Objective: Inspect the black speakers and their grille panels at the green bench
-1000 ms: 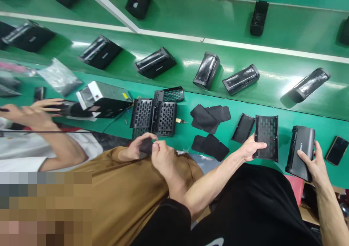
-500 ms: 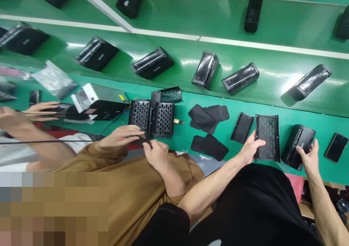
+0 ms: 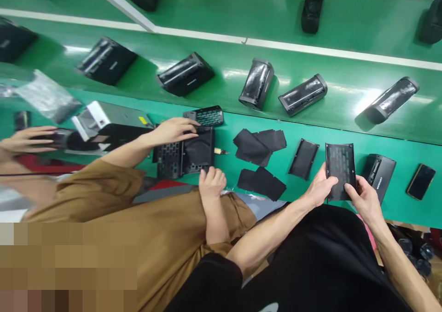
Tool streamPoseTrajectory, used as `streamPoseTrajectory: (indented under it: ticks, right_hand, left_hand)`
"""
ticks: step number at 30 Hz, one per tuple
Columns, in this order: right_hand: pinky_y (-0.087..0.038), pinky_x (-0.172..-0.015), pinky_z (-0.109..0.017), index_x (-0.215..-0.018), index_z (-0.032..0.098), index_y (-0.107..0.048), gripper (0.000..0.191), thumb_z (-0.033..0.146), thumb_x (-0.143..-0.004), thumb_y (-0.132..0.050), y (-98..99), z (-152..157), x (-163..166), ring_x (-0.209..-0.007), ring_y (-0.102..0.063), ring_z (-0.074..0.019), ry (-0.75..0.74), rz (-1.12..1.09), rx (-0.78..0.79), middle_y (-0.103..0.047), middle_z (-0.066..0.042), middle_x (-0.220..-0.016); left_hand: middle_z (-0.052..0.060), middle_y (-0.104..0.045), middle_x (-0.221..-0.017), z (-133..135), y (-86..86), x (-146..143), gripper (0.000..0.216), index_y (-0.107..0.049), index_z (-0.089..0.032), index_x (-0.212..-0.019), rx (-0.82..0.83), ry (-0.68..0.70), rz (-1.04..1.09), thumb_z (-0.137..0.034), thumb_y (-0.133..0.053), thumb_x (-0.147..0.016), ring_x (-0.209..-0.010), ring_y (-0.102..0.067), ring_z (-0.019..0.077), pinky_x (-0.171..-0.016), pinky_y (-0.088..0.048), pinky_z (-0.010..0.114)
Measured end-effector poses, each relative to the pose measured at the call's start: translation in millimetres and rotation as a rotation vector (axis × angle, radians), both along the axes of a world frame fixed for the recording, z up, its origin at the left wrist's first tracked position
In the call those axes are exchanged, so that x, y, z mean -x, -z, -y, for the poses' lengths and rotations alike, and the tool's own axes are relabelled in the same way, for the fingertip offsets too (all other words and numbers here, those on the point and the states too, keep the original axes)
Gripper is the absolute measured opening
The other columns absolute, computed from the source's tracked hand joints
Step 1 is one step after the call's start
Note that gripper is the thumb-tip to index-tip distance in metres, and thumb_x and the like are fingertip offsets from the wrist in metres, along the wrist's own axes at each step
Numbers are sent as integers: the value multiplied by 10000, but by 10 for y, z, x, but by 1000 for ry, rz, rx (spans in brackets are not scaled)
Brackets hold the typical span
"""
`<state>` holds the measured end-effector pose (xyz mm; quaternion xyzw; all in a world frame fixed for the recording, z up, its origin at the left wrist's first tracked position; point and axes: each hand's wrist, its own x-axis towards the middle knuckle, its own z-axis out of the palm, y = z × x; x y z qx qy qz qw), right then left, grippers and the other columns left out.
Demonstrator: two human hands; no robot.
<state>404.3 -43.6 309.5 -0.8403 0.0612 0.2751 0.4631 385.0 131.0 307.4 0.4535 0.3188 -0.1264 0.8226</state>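
Note:
My left hand (image 3: pixel 319 190) and my right hand (image 3: pixel 362 199) both grip a black perforated grille panel (image 3: pixel 341 170) at its lower edge, holding it over the near green table (image 3: pixel 397 210). A black speaker housing (image 3: pixel 378 180) lies on the table just right of the panel, untouched. A second dark curved panel (image 3: pixel 304 158) lies to the left of the one I hold. Black cloth pieces (image 3: pixel 258 146) are spread further left.
A co-worker in a brown shirt presses cloth onto stacked grilles (image 3: pixel 186 155); another person's hand (image 3: pixel 26 139) works at far left. A phone (image 3: pixel 420 181) lies at the right. Several black speakers (image 3: pixel 302 95) ride the conveyor belt beyond the table.
My right hand set the speaker housing down on the table and moved left onto the grille panel, which my left hand kept holding. The co-worker reached onto the stacked grilles.

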Motion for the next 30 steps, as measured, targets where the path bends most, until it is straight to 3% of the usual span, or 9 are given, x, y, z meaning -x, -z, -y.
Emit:
streamPoseTrajectory:
  ticks: [5, 19, 30]
  right_hand:
    - [-595, -758, -423, -1258, 191, -739, 598, 661, -889, -718, -54, 66, -39, -865, -710, -299, -20, -20, -19, -786, -89, -956]
    - [-602, -778, -436, -1268, 196, -717, 609, 676, -893, -703, -112, 22, -8, -868, -716, -298, -16, -43, -18, -779, -73, -949]
    - [-526, -760, -418, -1345, 148, -725, 719, 715, -912, -635, -215, -48, -126, -713, -611, -240, -41, 35, 159, -774, -87, -968]
  left_hand:
    - [51, -729, -1089, 16, 0, -3, 517, -672, -214, -1180, -10, -1, -16, -151, -622, -670, -1008, -645, 222, -945, -535, 344]
    - [38, -741, -1044, 14, 8, -5, 464, -697, -235, -1152, -6, 7, -63, -195, -644, -692, -974, -646, 231, -943, -533, 354]
    - [40, -744, -1092, 25, 21, 7, 465, -689, -225, -1176, -4, 37, -21, -193, -639, -715, -1008, -653, 227, -911, -528, 333]
